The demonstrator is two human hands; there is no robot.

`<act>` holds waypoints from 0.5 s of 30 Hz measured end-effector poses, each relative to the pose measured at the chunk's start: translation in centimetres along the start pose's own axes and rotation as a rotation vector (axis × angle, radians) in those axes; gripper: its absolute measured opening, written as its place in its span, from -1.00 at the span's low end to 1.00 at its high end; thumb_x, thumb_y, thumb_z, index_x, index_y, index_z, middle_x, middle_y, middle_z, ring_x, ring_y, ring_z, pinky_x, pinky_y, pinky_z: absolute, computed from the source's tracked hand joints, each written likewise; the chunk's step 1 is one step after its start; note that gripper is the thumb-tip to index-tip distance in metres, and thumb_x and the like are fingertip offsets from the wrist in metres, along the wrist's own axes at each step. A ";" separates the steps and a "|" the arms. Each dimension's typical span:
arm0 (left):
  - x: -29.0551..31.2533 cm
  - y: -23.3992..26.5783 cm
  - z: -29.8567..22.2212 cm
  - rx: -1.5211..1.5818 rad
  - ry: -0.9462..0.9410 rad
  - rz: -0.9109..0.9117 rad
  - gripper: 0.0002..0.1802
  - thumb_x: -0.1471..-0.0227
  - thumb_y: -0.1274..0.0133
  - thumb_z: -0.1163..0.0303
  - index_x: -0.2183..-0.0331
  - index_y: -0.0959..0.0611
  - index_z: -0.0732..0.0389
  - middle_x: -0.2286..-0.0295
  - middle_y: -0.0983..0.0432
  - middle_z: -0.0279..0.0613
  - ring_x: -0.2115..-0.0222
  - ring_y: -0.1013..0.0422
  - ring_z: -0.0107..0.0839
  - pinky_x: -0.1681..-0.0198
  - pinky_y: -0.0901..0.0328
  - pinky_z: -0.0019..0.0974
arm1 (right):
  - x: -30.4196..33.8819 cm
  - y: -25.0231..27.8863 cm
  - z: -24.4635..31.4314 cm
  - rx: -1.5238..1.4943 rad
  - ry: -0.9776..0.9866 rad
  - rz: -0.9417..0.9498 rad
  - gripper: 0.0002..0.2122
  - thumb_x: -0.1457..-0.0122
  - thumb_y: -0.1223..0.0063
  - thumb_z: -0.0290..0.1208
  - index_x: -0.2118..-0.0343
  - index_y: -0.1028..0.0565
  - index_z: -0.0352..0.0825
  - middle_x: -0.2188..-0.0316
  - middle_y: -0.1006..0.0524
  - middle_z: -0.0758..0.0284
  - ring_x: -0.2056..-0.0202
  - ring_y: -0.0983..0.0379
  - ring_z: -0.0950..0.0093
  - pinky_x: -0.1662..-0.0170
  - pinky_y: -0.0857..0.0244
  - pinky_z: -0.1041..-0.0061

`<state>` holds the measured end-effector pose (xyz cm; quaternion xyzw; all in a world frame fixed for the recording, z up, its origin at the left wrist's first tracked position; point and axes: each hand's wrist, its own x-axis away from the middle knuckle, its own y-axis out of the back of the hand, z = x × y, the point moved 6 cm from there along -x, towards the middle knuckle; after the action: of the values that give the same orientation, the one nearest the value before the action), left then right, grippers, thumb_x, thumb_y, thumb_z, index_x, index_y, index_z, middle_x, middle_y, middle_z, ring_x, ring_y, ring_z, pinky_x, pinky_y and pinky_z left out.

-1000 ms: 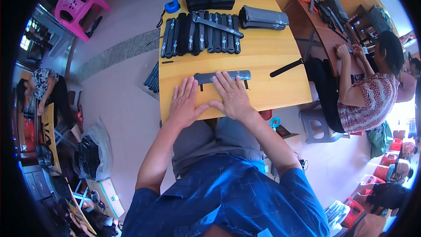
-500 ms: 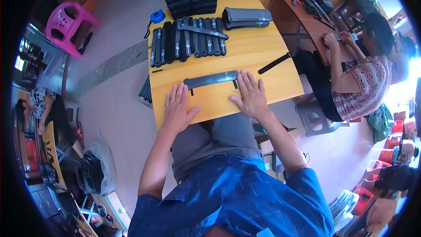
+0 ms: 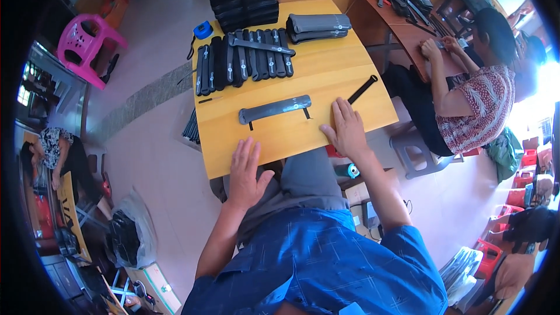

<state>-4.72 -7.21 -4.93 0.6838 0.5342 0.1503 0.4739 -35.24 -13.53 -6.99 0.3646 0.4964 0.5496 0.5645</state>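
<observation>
A: I'm standing beside you; where is the grey band?

B: The grey band (image 3: 277, 108) lies flat on the yellow table (image 3: 335, 64), near the middle of the frame. Its long axis runs left to right, right end slightly higher. Two short black tabs (image 3: 251, 126) stick out from its lower edge.

A: And the fingers?

B: The left hand (image 3: 247, 176) is below the band's left end, by the table's near edge, fingers pointing up the frame. The right hand (image 3: 350, 134) is right of the band and slightly lower, fingertips close to a black strap (image 3: 363, 88). Both have straight fingers and thumbs spread wide; I see nothing held.

A: Which is nearer?

B: The left fingertips look slightly nearer. Neither hand touches the band.

A: What's different?

B: Half a second ago, the hands were close by the band's two ends. Now the left has drawn back down the frame, and the right has moved off rightward.

A: Farther out?

B: Toward the upper left, a row of dark bands (image 3: 242, 65); at right, a seated co-worker (image 3: 481, 102).
</observation>
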 end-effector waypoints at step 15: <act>2.4 -0.4 -4.9 0.071 -0.031 0.044 -0.29 -0.22 -0.10 0.01 -0.28 -0.41 0.15 -0.30 -0.20 0.07 -0.33 -0.14 0.10 -0.32 -0.08 0.31 | 8.1 2.4 1.7 -0.275 0.227 -0.284 -0.67 -0.06 -0.18 -0.70 0.07 -0.60 -0.35 0.14 -0.64 0.13 0.10 -0.59 0.11 0.02 -0.50 0.23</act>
<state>-7.53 -2.72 -3.50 0.7140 0.5165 0.1309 0.4542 -34.97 -4.99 -5.54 0.1464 0.5234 0.5645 0.6213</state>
